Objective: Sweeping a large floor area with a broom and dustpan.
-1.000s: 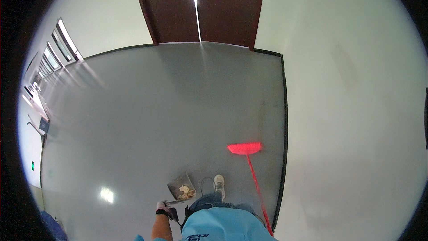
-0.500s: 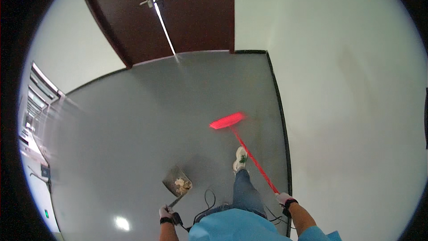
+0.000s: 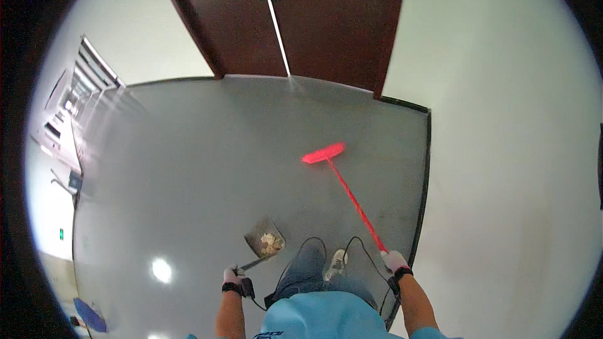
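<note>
A red broom (image 3: 353,199) slants across the floor in front of me, its bristle head lying out ahead. Gloved in white, my right hand (image 3: 394,260) is closed round the upper end of its handle. My left hand (image 3: 233,275), also in a white glove, grips the handle of a dustpan (image 3: 256,243). Pale crumpled scraps (image 3: 271,242) lie in the pan, which is low over the floor; whether it touches cannot be told. Black bands with small devices and cables are strapped at both wrists.
Dark brown double doors (image 3: 333,19) stand ahead, with light through the gap between them. A pale wall (image 3: 502,169) with a black skirting runs along my right. The grey floor (image 3: 188,169) stretches left into a corridor. A blue object (image 3: 90,315) is at the lower left.
The view has turned left, so the doors appear further right. The broom head sits farther from my body. My forward foot is now closer in. Both hands keep their holds.
</note>
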A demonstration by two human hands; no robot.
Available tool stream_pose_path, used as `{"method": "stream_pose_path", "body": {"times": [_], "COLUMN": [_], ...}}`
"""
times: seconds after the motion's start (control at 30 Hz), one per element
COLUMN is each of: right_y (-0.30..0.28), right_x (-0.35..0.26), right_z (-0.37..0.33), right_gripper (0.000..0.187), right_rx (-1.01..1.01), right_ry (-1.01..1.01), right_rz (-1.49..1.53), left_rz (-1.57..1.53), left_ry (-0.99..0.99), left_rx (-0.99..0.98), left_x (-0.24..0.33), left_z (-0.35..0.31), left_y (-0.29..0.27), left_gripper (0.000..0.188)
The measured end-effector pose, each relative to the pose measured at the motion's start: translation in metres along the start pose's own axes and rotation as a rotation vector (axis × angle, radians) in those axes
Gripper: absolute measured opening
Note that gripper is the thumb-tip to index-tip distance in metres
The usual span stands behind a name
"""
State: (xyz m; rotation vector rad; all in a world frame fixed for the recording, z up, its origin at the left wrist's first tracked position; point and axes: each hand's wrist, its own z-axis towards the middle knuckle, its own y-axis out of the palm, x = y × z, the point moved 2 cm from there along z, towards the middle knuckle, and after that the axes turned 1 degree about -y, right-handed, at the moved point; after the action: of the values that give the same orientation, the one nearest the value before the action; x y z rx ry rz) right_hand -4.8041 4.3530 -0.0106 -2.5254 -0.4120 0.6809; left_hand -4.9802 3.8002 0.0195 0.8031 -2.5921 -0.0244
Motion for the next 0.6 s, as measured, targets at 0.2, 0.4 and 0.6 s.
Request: {"method": "stream_pose_path", "body": {"times": [0.2, 0.4, 0.6], "right_y": [0.008, -0.074, -0.160], "right_x": [0.118, 0.043, -0.044], "right_z": [0.038, 0.022, 0.099], "right_gripper": [0.050, 0.047, 0.049], "right_rx": [-0.027, -0.246, -0.299], "right_ry": [0.098, 0.416, 0.346], "right_rz": [-0.054, -0.119, -0.296], "left_rz": [-0.053, -0.047, -0.037], "left_ry": [-0.089, 0.078, -0.038], "left_rx": [-0.072, 0.158, 0.203], "left_x": [0.018, 0.025, 0.062], "left_z": [0.042, 0.079, 0.092], "left_y": [0.062, 0.106, 0.154], "left_gripper": [0.015, 0.013, 0.012]}}
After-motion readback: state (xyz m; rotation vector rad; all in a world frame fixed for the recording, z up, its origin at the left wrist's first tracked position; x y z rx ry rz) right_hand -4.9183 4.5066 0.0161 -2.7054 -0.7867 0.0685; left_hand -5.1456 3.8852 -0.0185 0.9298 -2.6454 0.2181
